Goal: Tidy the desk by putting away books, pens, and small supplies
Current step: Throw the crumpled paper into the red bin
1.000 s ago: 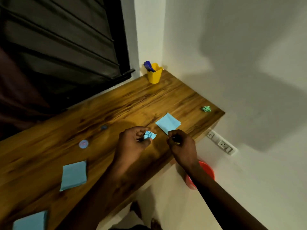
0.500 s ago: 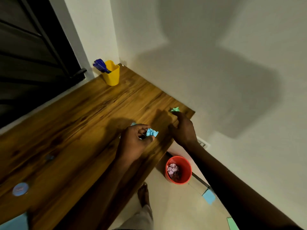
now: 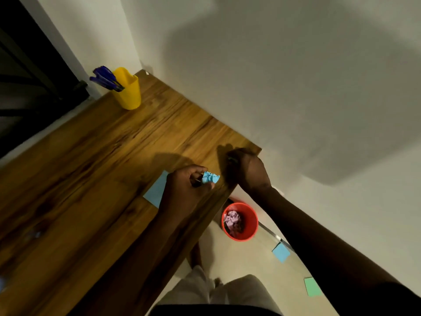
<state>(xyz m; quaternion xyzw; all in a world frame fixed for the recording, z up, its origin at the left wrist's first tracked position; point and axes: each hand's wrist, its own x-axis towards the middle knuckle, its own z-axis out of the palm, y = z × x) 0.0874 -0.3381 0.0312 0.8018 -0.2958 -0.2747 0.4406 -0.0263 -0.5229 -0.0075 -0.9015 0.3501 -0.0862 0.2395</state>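
Wooden tabletop fitted into a corner of white walls. A red bin with crumpled pink paper inside stands on the pale floor. Yellow cup of blue pens: well apart from the bin, at the tabletop's back corner. Left hand, up and left of the bin: fingers and thumb pinch a crumpled blue paper, and a flat blue note lies partly beneath. Right hand, just beyond the bin at the tabletop's corner: fingers curled down, contents cannot be told. Right of the bin, a blue sheet and a green sheet lie on the floor
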